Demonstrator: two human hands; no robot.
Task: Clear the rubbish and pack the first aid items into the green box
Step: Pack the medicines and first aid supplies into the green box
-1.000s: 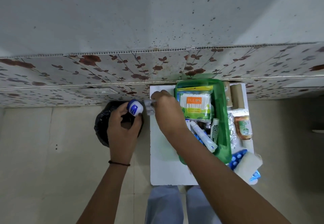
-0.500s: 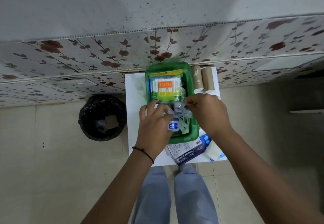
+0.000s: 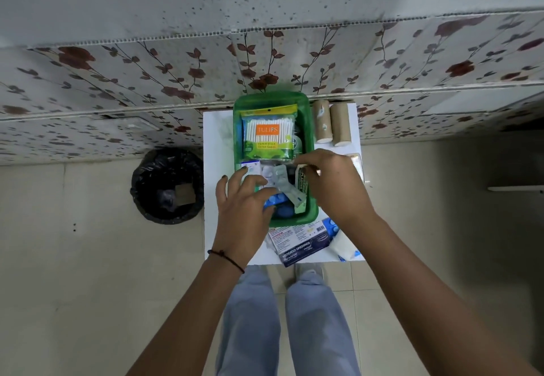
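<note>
The green box [image 3: 312, 140] stands on a small white table [image 3: 217, 145]. A pack of cotton swabs [image 3: 268, 134] fills its far half. A silver blister pack [image 3: 276, 173], a green-labelled packet [image 3: 300, 184] and blue items [image 3: 281, 203] lie in its near half. My left hand [image 3: 244, 210] rests with spread fingers on the items at the near left of the box and grips nothing. My right hand [image 3: 331, 182] reaches in from the right, its fingertips pinched on the end of the blister pack.
Two tan bandage rolls [image 3: 331, 123] lie right of the box. A medicated dressings carton [image 3: 300, 243] and white gauze [image 3: 345, 247] sit at the table's near edge. A bin lined with a black bag [image 3: 147, 190] stands on the floor to the left.
Both hands came from the bin side to over the box. My left hand let go of the small blue-and-white jar and spread its fingers. The blister pack now lies lower in the box.
</note>
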